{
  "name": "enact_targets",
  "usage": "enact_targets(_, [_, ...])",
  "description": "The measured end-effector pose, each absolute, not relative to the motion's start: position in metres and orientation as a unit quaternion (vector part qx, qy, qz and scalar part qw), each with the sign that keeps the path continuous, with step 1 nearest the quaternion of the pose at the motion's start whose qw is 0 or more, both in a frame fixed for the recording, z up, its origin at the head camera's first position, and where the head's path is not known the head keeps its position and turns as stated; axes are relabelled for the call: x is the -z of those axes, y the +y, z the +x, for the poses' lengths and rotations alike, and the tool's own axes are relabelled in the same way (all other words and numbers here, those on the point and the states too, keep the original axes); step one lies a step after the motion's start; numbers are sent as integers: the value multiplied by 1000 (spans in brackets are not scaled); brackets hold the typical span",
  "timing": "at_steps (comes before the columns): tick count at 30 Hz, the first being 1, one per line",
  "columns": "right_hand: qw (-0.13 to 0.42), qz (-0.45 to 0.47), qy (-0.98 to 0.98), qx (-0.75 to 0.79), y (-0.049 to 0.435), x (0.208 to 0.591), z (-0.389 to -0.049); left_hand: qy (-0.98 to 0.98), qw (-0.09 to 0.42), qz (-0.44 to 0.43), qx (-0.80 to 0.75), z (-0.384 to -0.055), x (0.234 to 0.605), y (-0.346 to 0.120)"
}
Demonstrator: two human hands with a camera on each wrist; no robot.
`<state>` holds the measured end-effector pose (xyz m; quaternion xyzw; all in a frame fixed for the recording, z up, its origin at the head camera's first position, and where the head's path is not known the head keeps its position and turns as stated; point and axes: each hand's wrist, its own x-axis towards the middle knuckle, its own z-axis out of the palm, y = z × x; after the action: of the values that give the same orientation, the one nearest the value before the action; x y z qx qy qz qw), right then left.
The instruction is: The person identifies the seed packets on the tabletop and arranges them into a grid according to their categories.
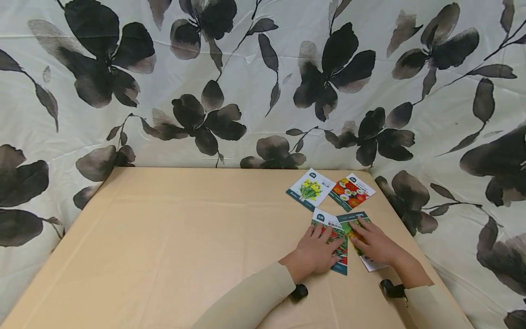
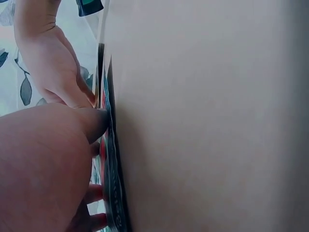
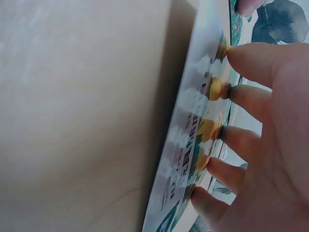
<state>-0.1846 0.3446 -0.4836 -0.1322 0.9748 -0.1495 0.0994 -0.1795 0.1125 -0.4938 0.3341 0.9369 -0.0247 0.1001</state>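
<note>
The left sleeve (image 1: 246,299) lay nearest — beyond it, the left hand (image 1: 314,252), fingers apart, pressed a red-flower packet (image 1: 336,232). The right hand (image 1: 380,246), fingers spread, touched a yellow-flower packet (image 3: 190,125) near the right edge of the table (image 1: 164,251) — which stretched broadly leftward.

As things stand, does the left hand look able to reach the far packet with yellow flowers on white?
Probably yes: the yellow-flower packet lies just beyond the left hand, its picture uncovered, though that hand rests on the red-and-green packet.
</note>
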Motion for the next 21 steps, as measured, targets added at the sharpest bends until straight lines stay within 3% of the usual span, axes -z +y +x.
enact_targets(21, [105,-112,977,146,345,485,-183,939,119,323,-5,-172,490,94])
